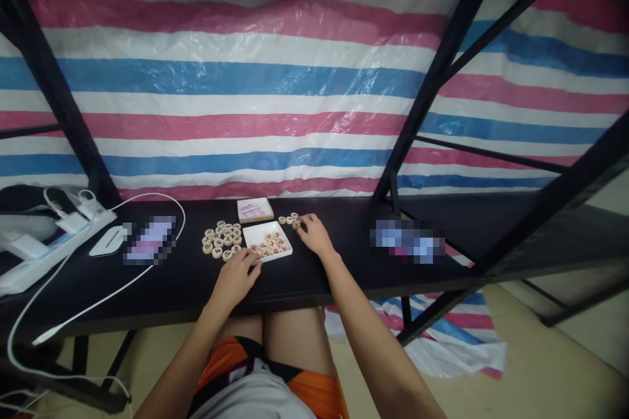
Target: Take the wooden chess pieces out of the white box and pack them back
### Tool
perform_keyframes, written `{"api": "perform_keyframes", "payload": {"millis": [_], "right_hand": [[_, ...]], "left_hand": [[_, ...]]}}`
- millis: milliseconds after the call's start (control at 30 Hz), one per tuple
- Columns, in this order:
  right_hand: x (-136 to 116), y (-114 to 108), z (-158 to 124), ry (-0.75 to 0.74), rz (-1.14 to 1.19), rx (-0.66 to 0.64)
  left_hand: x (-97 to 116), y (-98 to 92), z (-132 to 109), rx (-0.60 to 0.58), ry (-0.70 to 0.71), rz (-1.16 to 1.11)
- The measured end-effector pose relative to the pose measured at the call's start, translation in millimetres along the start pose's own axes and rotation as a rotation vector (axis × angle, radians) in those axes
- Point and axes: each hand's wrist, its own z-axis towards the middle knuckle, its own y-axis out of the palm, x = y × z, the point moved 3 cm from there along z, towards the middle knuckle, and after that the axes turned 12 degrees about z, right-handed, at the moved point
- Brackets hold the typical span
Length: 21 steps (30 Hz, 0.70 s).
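A white open box (267, 259) holds several round Chinese chess pieces (273, 243) with red characters. My left hand (238, 281) is at the box's near left corner, fingers curled against its edge. To the left of the box lies a group of pieces with dark characters (225, 236). My right hand (313, 236) is just right of the box, with its fingertips closed around a Chinese chess piece (295, 225), partly hidden by them. A few red-marked pieces (282, 220) lie beside those fingertips.
Behind the open box sits a box lid (255, 210). Blurred-out devices lie left (151, 239) and right (407, 241) on the black table (177, 301). A power strip (59, 252) and white cable (93, 299) occupy the left side. Black frame posts (417, 118) stand before striped sheeting.
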Motion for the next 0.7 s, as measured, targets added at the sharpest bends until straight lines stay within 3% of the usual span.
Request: {"api": "perform_keyframes", "payload": {"millis": [200, 367, 567, 633, 700], "right_hand": [[-3, 16, -6, 0.028, -0.164, -0.096], [2, 19, 0, 0.041, -0.07, -0.066], [4, 5, 1, 0.206, 0.069, 0.039], [-13, 4, 2, 0.089, 0.168, 0.055], [-37, 12, 2, -0.113, 0.24, -0.041]], "left_hand": [[-6, 8.1, 1, 0.025, 0.02, -0.015], [-9, 13.0, 1, 0.028, 0.033, -0.043], [-12, 17.7, 1, 0.047, 0.05, -0.079], [-11, 17.4, 1, 0.04, 0.052, -0.088], [-10, 15.5, 1, 0.031, 0.05, -0.085]]}}
